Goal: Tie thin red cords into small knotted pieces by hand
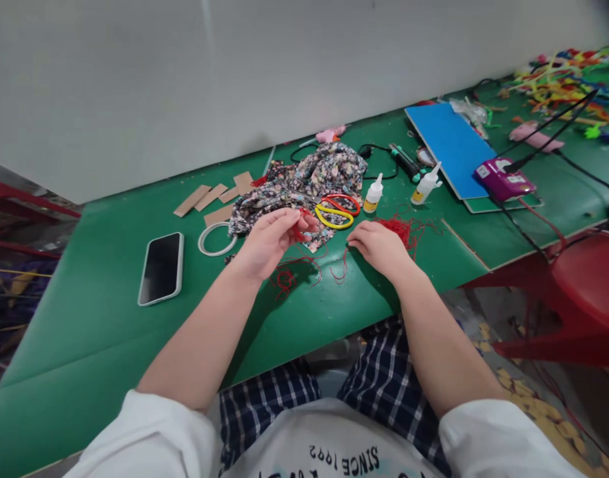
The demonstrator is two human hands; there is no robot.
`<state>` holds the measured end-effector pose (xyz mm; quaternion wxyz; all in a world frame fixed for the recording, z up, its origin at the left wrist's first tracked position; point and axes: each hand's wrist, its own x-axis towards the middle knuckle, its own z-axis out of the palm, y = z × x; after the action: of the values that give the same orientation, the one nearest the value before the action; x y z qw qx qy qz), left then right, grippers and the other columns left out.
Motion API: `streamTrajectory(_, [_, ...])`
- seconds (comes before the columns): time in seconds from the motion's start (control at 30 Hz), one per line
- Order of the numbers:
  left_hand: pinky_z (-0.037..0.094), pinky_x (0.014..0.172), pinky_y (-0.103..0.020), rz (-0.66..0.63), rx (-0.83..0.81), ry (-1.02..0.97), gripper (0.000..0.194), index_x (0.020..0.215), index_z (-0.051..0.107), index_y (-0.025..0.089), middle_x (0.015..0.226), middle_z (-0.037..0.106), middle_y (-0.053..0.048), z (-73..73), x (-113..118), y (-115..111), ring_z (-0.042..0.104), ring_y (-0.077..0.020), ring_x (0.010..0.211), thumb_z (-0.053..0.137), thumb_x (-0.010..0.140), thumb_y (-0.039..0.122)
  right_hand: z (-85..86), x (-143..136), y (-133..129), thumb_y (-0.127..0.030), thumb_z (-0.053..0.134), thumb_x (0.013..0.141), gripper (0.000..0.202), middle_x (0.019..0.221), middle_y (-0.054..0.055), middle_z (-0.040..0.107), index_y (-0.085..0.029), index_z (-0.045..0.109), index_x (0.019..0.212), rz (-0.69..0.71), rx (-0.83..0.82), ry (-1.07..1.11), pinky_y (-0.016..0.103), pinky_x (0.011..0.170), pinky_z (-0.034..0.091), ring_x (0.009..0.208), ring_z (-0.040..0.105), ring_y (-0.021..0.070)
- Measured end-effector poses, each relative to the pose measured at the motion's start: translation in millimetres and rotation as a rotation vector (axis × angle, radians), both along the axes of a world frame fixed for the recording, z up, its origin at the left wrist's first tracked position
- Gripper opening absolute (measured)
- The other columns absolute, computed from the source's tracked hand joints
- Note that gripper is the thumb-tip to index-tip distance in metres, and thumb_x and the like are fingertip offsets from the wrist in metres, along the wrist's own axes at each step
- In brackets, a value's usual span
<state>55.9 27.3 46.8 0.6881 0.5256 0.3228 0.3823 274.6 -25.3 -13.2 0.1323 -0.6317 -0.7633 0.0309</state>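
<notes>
Red thread [299,232] sits bunched mid-frame in my left hand [274,238], fingers curled closed on it; my right hand [379,245], fingertips pinched on a thin strand [345,259] trailing downward, is nearer the tangled pile [402,231] just to its right on the desk [110,279].

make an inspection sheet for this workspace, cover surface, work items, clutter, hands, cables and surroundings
surface: green table, a seam near its right part
work items: red thread loose between the hands; red thread pile beside the right hand
clutter: phone, tape roll, cardboard pieces, two white bottles, scissors on floral cloth
hands: left hand pinches red thread; right hand has a strand at its fingertips, grip unclear
cables: black cables at purple box, beside blue board
surroundings: pale wall behind, red seat at right
</notes>
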Motion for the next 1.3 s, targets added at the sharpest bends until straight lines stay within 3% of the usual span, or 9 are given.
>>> streamTrajectory(0.27, [0.05, 0.071, -0.024, -0.011, 0.007, 0.006, 0.021, 0.067, 0.062, 0.015, 0.084, 0.069, -0.004, 6.6, -4, 1, 0.065, -0.0152, 0.083, 0.063, 0.078, 0.033, 1.0, -7, 0, -0.018, 0.037, 0.092, 0.027, 0.093, 0.012, 0.064, -0.013, 0.064, 0.091, 0.103, -0.025, -0.3, 0.031, 0.06, 0.037, 0.091, 0.055, 0.0245])
streamTrajectory(0.4, [0.049, 0.072, -0.024, -0.047, 0.012, 0.003, 0.021, 0.067, 0.063, 0.015, 0.082, 0.069, -0.004, 8.9, -5, 2, 0.064, -0.015, 0.083, 0.062, 0.079, 0.033, 4.4, -7, -1, -0.019, 0.037, 0.091, 0.025, 0.093, 0.012, 0.063, -0.012, 0.061, 0.092, 0.101, -0.034, -0.317, 0.03, 0.059, 0.038, 0.09, 0.058, 0.0243])
streamTrajectory(0.5, [0.047, 0.074, -0.025, -0.059, 0.022, 0.035, 0.022, 0.067, 0.064, 0.016, 0.084, 0.069, -0.005, 8.6, -3, 2, 0.063, -0.0157, 0.086, 0.062, 0.079, 0.034, 17.5, -4, -3, -0.021, 0.039, 0.09, 0.021, 0.094, 0.01, 0.063, -0.014, 0.059, 0.092, 0.095, -0.053, -0.169, 0.028, 0.064, 0.04, 0.086, 0.06, 0.0203])
streamTrajectory(0.63, [0.044, 0.079, -0.026, -0.102, 0.065, 0.125, 0.025, 0.066, 0.065, 0.015, 0.087, 0.069, -0.006, 0.2, 5, -1, 0.061, -0.0182, 0.095, 0.062, 0.079, 0.036, 49.1, 0, -6, -0.019, 0.046, 0.085, 0.011, 0.09, 0.005, 0.064, -0.018, 0.056, 0.085, 0.152, -0.094, 0.07, 0.026, 0.069, 0.041, 0.078, 0.059, 0.016])
streamTrajectory(0.8, [0.041, 0.073, -0.026, -0.214, 0.062, 0.243, 0.025, 0.065, 0.067, 0.016, 0.071, 0.065, -0.002, -16.1, 21, -10, 0.059, -0.0144, 0.076, 0.064, 0.077, 0.038, 73.1, -8, -12, -0.022, 0.046, 0.085, 0.01, 0.084, 0.003, 0.062, -0.019, 0.053, 0.079, 0.185, -0.136, 0.208, 0.025, 0.065, 0.039, 0.073, 0.055, 0.0141])
streamTrajectory(0.97, [0.042, 0.069, -0.025, -0.21, 0.034, 0.172, 0.025, 0.063, 0.065, 0.016, 0.067, 0.066, -0.001, -24.5, 27, -14, 0.056, -0.0109, 0.065, 0.064, 0.077, 0.037, 66.6, -14, -14, -0.025, 0.048, 0.085, 0.01, 0.076, 0.0, 0.059, -0.019, 0.052, 0.078, 0.156, -0.166, 0.376, 0.024, 0.06, 0.037, 0.066, 0.052, 0.0115])
streamTrajectory(1.1, [0.043, 0.068, -0.025, -0.166, -0.022, 0.126, 0.023, 0.064, 0.065, 0.017, 0.067, 0.067, -0.002, -21.7, 23, -12, 0.059, -0.0119, 0.067, 0.063, 0.078, 0.034, 58.4, -8, -13, -0.033, 0.047, 0.087, 0.017, 0.072, -0.001, 0.06, -0.02, 0.057, 0.084, 0.036, -0.19, 0.706, 0.022, 0.055, 0.04, 0.06, 0.051, 0.0096])
streamTrajectory(1.2, [0.044, 0.069, -0.025, -0.13, -0.027, 0.097, 0.022, 0.063, 0.064, 0.017, 0.066, 0.066, -0.002, -17.8, 21, -10, 0.059, -0.0125, 0.067, 0.062, 0.078, 0.033, 50.3, -5, -13, -0.042, 0.048, 0.086, 0.03, 0.071, 0.001, 0.064, -0.018, 0.063, 0.079, 0.0, -0.362, 0.937, 0.021, 0.052, 0.045, 0.063, 0.057, 0.0109])
streamTrajectory(1.3, [0.045, 0.075, -0.027, -0.162, 0.087, 0.181, 0.024, 0.064, 0.063, 0.017, 0.072, 0.063, -0.002, -15.4, 20, -7, 0.06, -0.0146, 0.075, 0.058, 0.08, 0.035, 40.3, -4, -12, -0.043, 0.054, 0.082, 0.03, 0.077, 0.004, 0.07, -0.017, 0.07, 0.081, 0.088, -0.613, 1.017, 0.022, 0.055, 0.049, 0.069, 0.062, 0.0131])
